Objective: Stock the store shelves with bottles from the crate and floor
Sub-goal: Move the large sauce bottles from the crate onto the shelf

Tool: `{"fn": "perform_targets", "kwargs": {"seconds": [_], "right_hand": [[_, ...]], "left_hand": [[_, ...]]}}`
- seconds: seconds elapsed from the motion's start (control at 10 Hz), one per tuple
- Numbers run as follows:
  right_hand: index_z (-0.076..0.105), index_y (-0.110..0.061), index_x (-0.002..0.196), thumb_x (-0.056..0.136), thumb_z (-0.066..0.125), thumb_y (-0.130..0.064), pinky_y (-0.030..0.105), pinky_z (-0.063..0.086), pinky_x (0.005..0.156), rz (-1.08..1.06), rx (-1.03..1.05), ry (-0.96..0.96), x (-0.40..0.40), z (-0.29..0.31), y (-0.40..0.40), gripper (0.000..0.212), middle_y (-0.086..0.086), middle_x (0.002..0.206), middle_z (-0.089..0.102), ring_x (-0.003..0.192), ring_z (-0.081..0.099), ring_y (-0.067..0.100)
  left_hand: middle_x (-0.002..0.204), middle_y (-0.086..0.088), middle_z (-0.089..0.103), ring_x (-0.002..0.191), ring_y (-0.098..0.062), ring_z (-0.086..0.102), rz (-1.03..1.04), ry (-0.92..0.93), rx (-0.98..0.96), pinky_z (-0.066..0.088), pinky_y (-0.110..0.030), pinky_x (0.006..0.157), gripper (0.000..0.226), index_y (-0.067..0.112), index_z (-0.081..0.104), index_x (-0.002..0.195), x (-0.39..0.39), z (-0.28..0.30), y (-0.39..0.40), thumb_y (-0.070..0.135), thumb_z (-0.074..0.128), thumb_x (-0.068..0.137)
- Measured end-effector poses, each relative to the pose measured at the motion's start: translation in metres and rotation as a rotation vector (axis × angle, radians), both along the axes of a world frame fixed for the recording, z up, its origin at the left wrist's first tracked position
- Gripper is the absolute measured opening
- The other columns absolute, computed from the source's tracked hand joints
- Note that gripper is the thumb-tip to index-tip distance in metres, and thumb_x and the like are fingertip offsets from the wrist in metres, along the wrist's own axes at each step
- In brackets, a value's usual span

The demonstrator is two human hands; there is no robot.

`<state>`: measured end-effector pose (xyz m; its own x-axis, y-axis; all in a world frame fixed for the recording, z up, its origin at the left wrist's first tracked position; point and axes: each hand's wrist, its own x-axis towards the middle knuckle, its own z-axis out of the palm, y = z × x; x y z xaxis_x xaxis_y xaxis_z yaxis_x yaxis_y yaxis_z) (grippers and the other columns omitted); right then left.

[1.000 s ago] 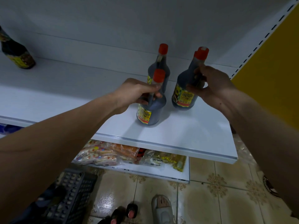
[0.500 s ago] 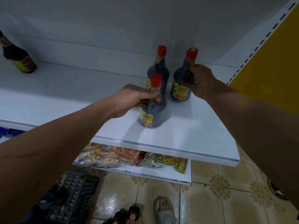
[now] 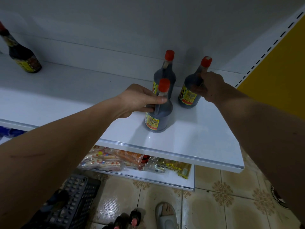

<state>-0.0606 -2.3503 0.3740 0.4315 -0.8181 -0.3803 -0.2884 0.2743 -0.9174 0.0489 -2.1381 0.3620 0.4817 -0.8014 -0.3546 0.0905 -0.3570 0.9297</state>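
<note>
On the white shelf (image 3: 189, 142), three red-capped bottles stand: the left hand (image 3: 140, 100) grips the front bottle (image 3: 159, 116), the right hand (image 3: 210, 86) grips the right bottle (image 3: 191, 90). Between the hands stands the rear bottle (image 3: 165, 75); a fourth bottle (image 3: 21, 57) stands well left.

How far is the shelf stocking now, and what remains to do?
Done: one red-capped bottle stands at the back of the shelf, and another bottle stands far left. In hand: the left hand grips the front bottle and the right hand grips the right bottle; both appear to rest on the shelf, neither released. Left: bottle tops show on the floor beside the crate.
</note>
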Motion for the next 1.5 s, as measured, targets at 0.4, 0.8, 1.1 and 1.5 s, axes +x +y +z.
{"fn": "perform_targets", "kwargs": {"seconds": [0.4, 0.8, 1.1, 1.5], "right_hand": [[0.051, -0.011, 0.097, 0.093, 0.043, -0.011, 0.029, 0.041, 0.069, -0.013, -0.772, 0.154, 0.020, 0.042, 0.051, 0.009, 0.005, 0.092, 0.055, 0.087, 0.055, 0.021], [0.059, -0.014, 0.092, 0.091, 0.048, -0.016, 0.026, 0.050, 0.044, 0.667, -0.695, -0.060, 0.135, 0.074, 0.208, 0.011, 0.004, 0.076, 0.064, 0.051, 0.058, 0.015], [0.058, -0.013, 0.112, 0.094, 0.050, -0.017, 0.037, 0.055, 0.063, 1.042, -0.489, 0.033, 0.194, -0.015, 0.340, 0.020, 0.006, 0.094, 0.054, 0.072, 0.063, 0.023], [0.056, -0.015, 0.102, 0.095, 0.051, -0.014, 0.028, 0.051, 0.051, 1.314, -0.146, 0.261, 0.219, -0.198, 0.525, 0.009, 0.005, 0.084, 0.056, 0.066, 0.061, 0.023]], "left_hand": [[0.081, 0.001, 0.076, 0.078, -0.011, 0.072, 0.038, -0.095, 0.009, 0.059, -0.023, 0.066, 0.027, 0.012, 0.073, 0.088, -0.003, 0.010, 0.012, 0.031, 0.083, 0.073], [0.106, -0.005, 0.070, 0.095, -0.021, 0.061, 0.302, -0.504, 0.171, 0.046, -0.029, 0.080, 0.040, 0.013, 0.071, 0.106, 0.070, 0.003, 0.135, 0.046, 0.051, 0.097], [0.112, -0.004, 0.068, 0.105, -0.023, 0.061, 0.552, -0.443, 0.422, 0.049, -0.034, 0.090, 0.051, 0.023, 0.070, 0.113, 0.115, -0.065, 0.305, 0.057, 0.036, 0.097], [0.089, -0.011, 0.061, 0.074, -0.023, 0.055, 0.787, -0.145, 0.728, 0.041, -0.030, 0.064, 0.047, 0.006, 0.062, 0.101, 0.100, -0.214, 0.506, 0.045, 0.036, 0.103]]}}
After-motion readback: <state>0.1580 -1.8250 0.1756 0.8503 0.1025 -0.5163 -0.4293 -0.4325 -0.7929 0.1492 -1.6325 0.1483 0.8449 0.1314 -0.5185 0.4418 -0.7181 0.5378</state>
